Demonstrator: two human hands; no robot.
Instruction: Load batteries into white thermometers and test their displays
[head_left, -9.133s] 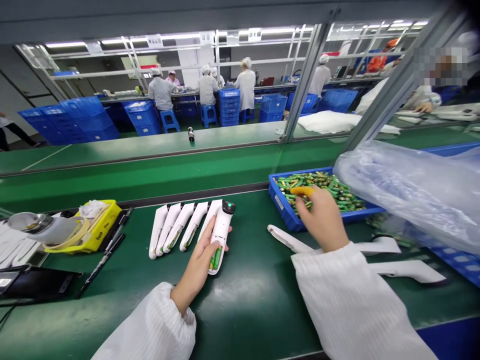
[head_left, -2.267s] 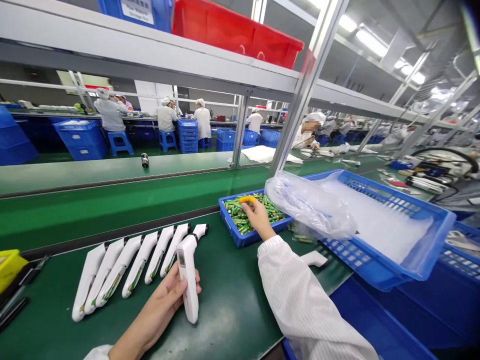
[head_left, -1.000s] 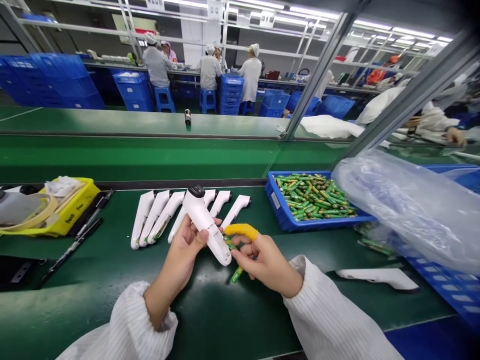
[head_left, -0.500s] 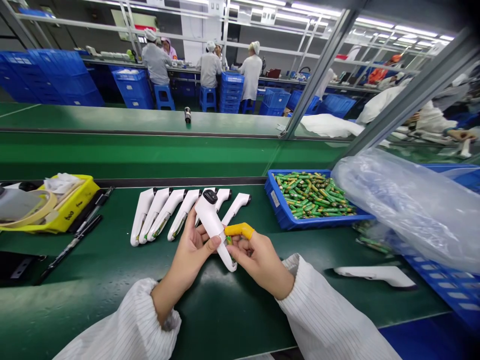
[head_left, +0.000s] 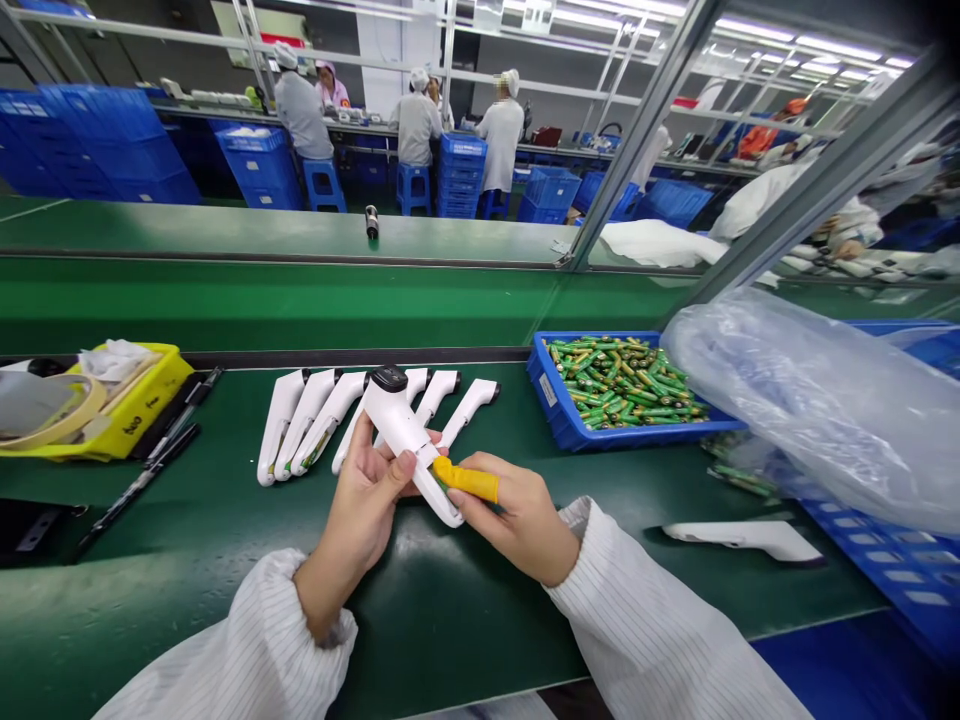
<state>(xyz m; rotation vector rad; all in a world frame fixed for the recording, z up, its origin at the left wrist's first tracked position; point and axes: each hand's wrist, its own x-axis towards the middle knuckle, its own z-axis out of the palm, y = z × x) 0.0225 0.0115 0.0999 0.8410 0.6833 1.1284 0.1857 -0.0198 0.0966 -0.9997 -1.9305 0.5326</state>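
Observation:
My left hand (head_left: 373, 490) is closed around a white handheld infrared thermometer (head_left: 397, 425), its black end tilted up and away, its handle toward me. On the handle's open side, my right hand (head_left: 510, 505) presses with a yellow finger cot (head_left: 466, 479) on its index finger. A sliver of green battery shows under that fingertip; the rest is hidden. My right thumb lies near the handle's lower end. Behind my hands several more white thermometers (head_left: 283, 425) lie in a row, some with green batteries showing in their handles.
A blue bin (head_left: 592, 438) of green batteries stands at right, beside a clear plastic bag (head_left: 810, 400). Another white thermometer (head_left: 742, 537) lies at far right. At left are a yellow tray (head_left: 161, 405) and pens (head_left: 142, 480). Co-workers (head_left: 416, 120) sit across the line.
The held thermometer and both hands have shifted slightly left and up in view. My right index finger now lies flatter over the handle, covering more of the green battery.

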